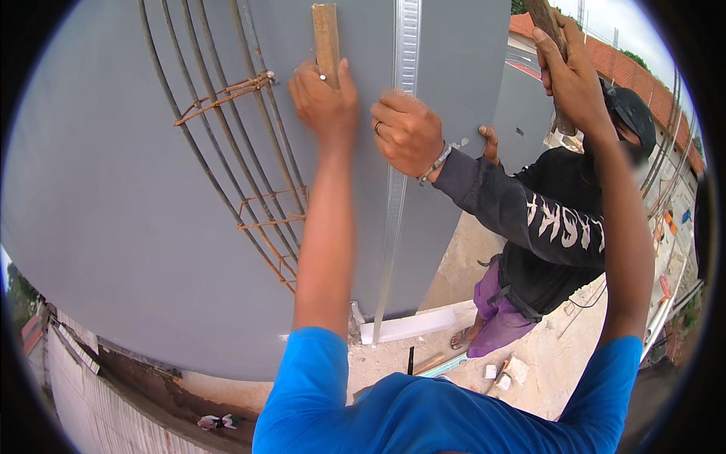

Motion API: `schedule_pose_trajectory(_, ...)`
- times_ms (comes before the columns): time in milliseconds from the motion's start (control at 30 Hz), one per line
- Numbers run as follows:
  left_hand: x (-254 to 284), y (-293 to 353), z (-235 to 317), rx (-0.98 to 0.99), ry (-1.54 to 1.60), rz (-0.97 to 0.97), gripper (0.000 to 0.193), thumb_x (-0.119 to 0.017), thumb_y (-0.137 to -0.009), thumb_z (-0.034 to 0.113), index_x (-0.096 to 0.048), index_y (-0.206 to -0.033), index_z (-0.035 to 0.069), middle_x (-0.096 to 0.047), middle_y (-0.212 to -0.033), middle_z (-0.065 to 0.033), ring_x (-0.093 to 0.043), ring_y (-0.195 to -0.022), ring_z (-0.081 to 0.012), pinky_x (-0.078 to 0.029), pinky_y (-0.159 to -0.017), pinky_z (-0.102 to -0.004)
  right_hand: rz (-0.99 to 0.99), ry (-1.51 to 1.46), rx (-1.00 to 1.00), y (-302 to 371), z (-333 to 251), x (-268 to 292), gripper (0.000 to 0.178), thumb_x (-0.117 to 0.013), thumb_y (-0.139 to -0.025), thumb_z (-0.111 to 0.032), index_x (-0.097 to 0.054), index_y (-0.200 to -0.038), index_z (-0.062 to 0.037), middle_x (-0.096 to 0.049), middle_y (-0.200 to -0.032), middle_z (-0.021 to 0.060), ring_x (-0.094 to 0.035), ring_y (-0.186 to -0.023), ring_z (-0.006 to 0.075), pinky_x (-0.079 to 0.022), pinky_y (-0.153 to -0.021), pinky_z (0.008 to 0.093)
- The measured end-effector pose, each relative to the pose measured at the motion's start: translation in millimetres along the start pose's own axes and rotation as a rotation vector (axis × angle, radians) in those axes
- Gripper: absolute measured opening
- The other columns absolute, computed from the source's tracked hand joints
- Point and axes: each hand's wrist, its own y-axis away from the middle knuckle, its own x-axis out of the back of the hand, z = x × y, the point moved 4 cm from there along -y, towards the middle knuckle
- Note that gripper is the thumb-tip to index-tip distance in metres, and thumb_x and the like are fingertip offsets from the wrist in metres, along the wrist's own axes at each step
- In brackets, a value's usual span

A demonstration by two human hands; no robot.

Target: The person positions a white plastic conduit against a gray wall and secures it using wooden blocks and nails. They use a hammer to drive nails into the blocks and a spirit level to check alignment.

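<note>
At smooth grey wall, left hand around squared batten, right hand around rough stick

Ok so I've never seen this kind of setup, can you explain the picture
No machine here: a person works bare-handed, wearing a wide fisheye camera on their head, which makes straight edges bend. Their left hand holds a short tan wooden block at the smooth grey wall. Their raised right hand grips a brown wooden handle; its top is out of frame. A co-worker's fist is at a long silver metal strip. Nearby are rusty steel rods. On the pale ground lie a long white block and whitish chunks.
</note>
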Motion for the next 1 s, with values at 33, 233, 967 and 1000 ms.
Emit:
schedule_pose_trajectory(33, -3.8, -0.9, 1.7, 0.021, -0.007, 0.012, 0.045, -0.085, -0.089, 0.035, -0.062, -0.108, 0.003, -0.062, -0.1, -0.0105, -0.06, -0.097, -0.0342, -0.051, -0.08, -0.0485, -0.038, 0.013, -0.045, -6.9, 12.8, 2.4, 0.056, -0.061, -0.112, -0.038, -0.045, -0.16, -0.013, -0.054, -0.086, -0.0029, -0.051, -0.062, 0.0041, -0.044, -0.054, 0.0233)
schedule_pose_trajectory(233, -12.4, 1.6, -4.9, -0.07, -0.07, 0.017, 0.044, -0.082, -0.092, 0.039, -0.056, -0.1, 0.003, -0.061, -0.11, -0.0156, -0.056, -0.109, -0.0377, -0.05, -0.087, -0.0518, 0.159, -0.023, 0.236, -2.5, -17.9, -10.2, 0.037, -0.055, -0.114, -0.021, -0.042, -0.145, -0.0077, -0.052, -0.081, -0.0016, -0.051, -0.062, 0.0059, -0.045, -0.053, 0.0239)
schedule_pose_trajectory(967, -6.2, 2.4, 12.5, -0.244, -0.262, 0.084, 0.023, -0.069, -0.105, 0.035, -0.066, -0.097, 0.014, -0.055, -0.119, -0.0118, -0.051, -0.086, -0.0261, -0.047, -0.077, -0.0454, -0.433, -0.383, 0.272, -49.4, -25.5, -191.0, 0.041, -0.082, -0.097, -0.039, -0.079, -0.126, -0.0095, -0.06, -0.08, -0.0006, -0.06, -0.064, 0.0087, -0.05, -0.054, 0.0267)
schedule_pose_trajectory(1000, -4.0, 3.2, 12.4, -0.251, -0.267, 0.084, 0.022, -0.07, -0.104, 0.035, -0.067, -0.098, 0.014, -0.056, -0.117, -0.0112, -0.052, -0.087, -0.0265, -0.048, -0.077, -0.0452, -0.433, -0.318, 0.319, -48.5, -27.2, -197.7, 0.042, -0.084, -0.095, -0.04, -0.08, -0.126, -0.0104, -0.057, -0.082, -0.0017, -0.059, -0.063, 0.0085, -0.051, -0.053, 0.0266)
